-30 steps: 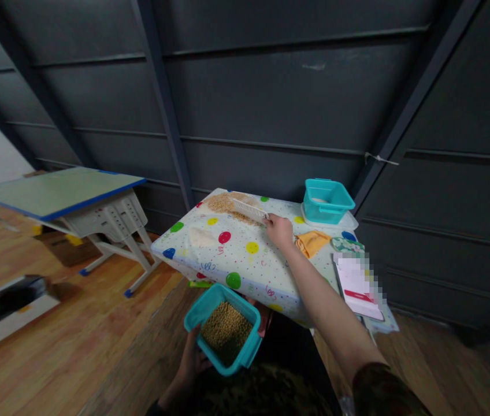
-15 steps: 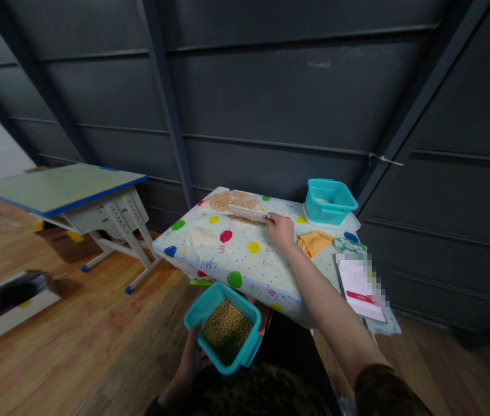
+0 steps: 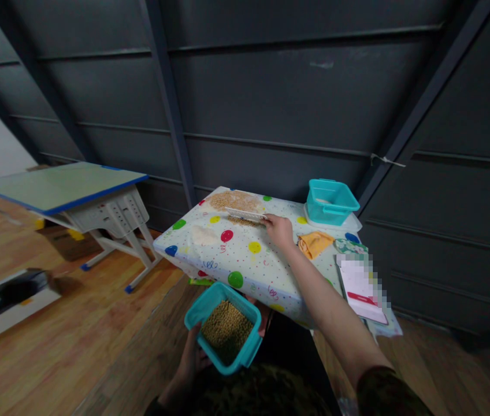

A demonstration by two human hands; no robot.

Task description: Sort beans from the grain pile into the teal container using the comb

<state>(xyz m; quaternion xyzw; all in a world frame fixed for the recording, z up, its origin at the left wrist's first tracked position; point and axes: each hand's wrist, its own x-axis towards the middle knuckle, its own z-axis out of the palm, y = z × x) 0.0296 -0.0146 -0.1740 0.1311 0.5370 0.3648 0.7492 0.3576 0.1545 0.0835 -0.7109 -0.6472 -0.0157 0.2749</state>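
Observation:
Below the table's front edge, my left hand (image 3: 192, 352) grips the near-left side of a teal plastic tub (image 3: 250, 349). Yellowish soybeans (image 3: 226, 325) fill its lower part. My right hand (image 3: 278, 229) reaches over the table, its fingers closed on the right end of a thin white plastic piece (image 3: 247, 215) with small holes or ridges. That piece is held low over the tabletop, and whether it touches the cloth I cannot tell. Beans (image 3: 245, 222) lie along its near side. Behind it spreads a patch of tan grains (image 3: 234, 200).
A balloon-print cloth (image 3: 201, 260) covers the table, with a pale powdery heap (image 3: 204, 234) at left. On the right are another teal tub (image 3: 329, 209), an orange cloth (image 3: 314, 244) and a tablet-like device (image 3: 360, 286). A desk (image 3: 67, 188) stands left; a dark wall (image 3: 271, 104) rises behind.
The white plastic piece and my right hand have shifted slightly left and toward me. The piece is tipped a little differently. My left hand and the tub have stayed put.

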